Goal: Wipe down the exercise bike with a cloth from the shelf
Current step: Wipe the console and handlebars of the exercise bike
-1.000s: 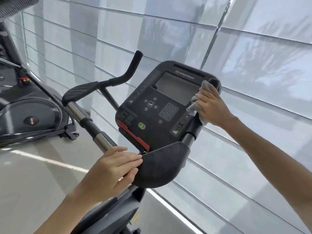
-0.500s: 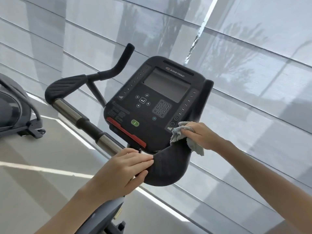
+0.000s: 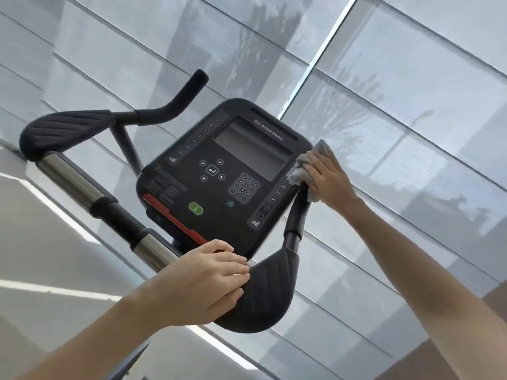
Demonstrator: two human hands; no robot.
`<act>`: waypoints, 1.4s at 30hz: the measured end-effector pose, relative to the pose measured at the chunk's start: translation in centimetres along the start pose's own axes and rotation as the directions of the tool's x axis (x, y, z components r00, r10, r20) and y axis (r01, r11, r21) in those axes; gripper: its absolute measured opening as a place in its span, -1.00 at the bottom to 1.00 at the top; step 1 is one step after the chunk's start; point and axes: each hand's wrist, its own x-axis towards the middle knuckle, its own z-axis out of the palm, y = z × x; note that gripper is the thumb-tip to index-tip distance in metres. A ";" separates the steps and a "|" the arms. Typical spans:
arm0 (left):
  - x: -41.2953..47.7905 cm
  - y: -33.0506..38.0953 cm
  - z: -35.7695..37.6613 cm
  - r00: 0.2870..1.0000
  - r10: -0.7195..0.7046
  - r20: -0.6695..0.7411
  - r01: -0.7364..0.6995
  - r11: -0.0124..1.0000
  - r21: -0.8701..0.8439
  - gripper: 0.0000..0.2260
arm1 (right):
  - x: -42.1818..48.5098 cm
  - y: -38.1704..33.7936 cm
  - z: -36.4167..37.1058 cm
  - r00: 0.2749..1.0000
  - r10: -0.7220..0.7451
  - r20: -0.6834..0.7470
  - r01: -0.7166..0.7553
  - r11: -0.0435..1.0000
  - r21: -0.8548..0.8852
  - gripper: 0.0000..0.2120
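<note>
The exercise bike's black console [image 3: 225, 176] with a dark screen and keypad fills the middle of the view. My right hand [image 3: 327, 178] is wrapped around the upper end of the right handlebar upright [image 3: 297, 212], holding a grey cloth [image 3: 299, 171] against it beside the console's right edge. My left hand [image 3: 208, 281] grips the near end of the handlebar where the chrome bar [image 3: 74, 182] meets the right black elbow pad [image 3: 263, 292]. The left elbow pad [image 3: 63, 130] and left curved grip [image 3: 181, 97] stand free.
Grey window blinds [image 3: 384, 105] hang close behind the bike, with a bright vertical gap between two panels. Pale floor [image 3: 41, 270] with light stripes lies to the left and below.
My right hand slid the cloth back up the right handlebar upright, from its base near the elbow pad to its top beside the console. My left hand stayed put. The camera tilted.
</note>
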 end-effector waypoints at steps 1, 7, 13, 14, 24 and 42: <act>0.0 -0.1 0.0 1.000 0.000 -0.005 0.000 1.000 0.005 -0.71 | 0.3 0.2 0.2 0.999 0.034 0.036 -0.034 0.999 -0.009 -0.77; -0.4 -0.2 0.2 1.000 -0.029 0.000 0.029 0.999 -0.017 -0.71 | -0.6 -2.2 1.2 0.981 0.116 0.154 -0.146 0.969 0.200 -0.82; -0.8 0.5 0.1 0.999 -0.046 0.022 0.045 0.998 0.034 -0.70 | -3.0 -6.7 1.7 0.938 0.099 0.332 -0.259 0.835 0.485 -0.78; -0.9 0.6 0.1 0.998 -0.048 0.030 0.047 0.998 0.043 -0.69 | -3.1 -7.2 1.4 0.925 0.099 0.368 -0.294 0.799 0.524 -0.78; -1.7 0.8 0.5 0.997 -0.064 0.040 0.062 0.997 0.046 -0.63 | 0.6 -4.2 -2.1 0.998 -0.042 0.049 0.021 0.928 0.373 -0.80; -1.7 1.2 0.4 0.996 -0.077 0.052 0.070 0.990 0.124 -0.60 | -2.7 -6.2 1.3 0.931 0.069 0.358 -0.233 0.868 0.439 -0.81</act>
